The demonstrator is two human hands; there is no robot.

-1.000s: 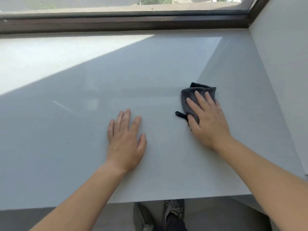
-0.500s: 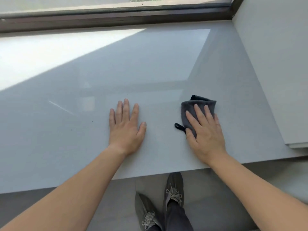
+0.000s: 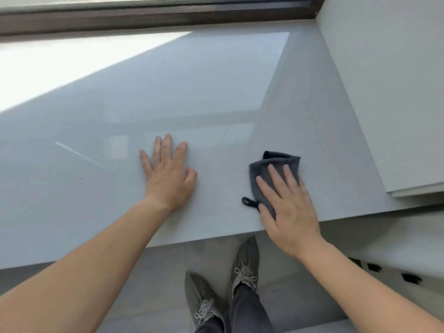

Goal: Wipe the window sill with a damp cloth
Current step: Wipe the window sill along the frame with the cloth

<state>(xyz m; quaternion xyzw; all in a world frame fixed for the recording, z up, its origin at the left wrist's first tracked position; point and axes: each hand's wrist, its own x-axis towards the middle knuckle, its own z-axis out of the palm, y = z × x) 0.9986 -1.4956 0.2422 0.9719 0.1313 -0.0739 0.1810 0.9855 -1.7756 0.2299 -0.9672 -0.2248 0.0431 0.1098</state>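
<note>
Bright daylight from window at top of frame. Overexposed sunlit wedge on window sill [image 3: 60, 68] at upper left; rest of it in soft shade. Glossy surface shows pale reflections mid-frame. Slight softness overall; wide-angle bending at edges.

Open sill [image 3: 216, 92] stretches ahead of and to the left of the left hand [image 3: 168, 174], which lies flat on it. The window frame [image 3: 168, 18] bounds the far edge. A white wall [image 3: 396, 92] closes the right side, near the cloth [image 3: 271, 169] under the right hand [image 3: 290, 212].
</note>
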